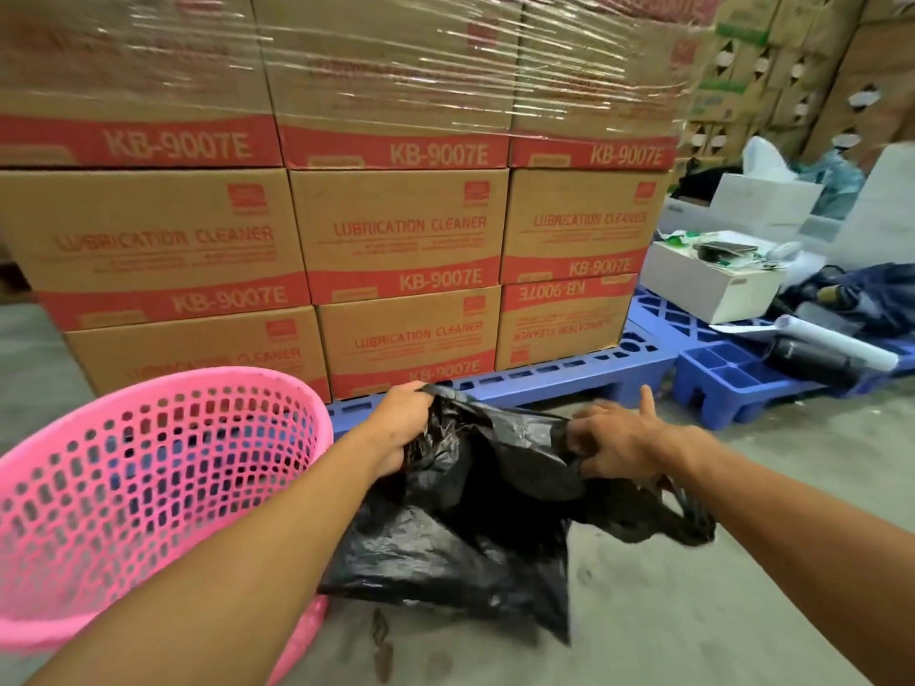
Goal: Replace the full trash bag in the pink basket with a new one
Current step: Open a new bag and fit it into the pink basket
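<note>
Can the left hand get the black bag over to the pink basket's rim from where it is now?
Probably yes: the left hand grips the black bag right beside the pink basket, nothing between them.

This is a warehouse or stock room. A tall stack of brown cartons point(396, 230), all printed "LUBRICATION CLEANER KB-9007E" and wrapped in clear stretch film in the upper rows, stands on a blue plastic pallet point(569, 378). To the right of the stack, a second blue pallet point(733, 383) carries an open white box point(708, 284) and loose clutter (papers, bags). Behind that, more printed cartons point(792, 66) rise high. The floor point(742, 586) is bare grey concrete.
</note>
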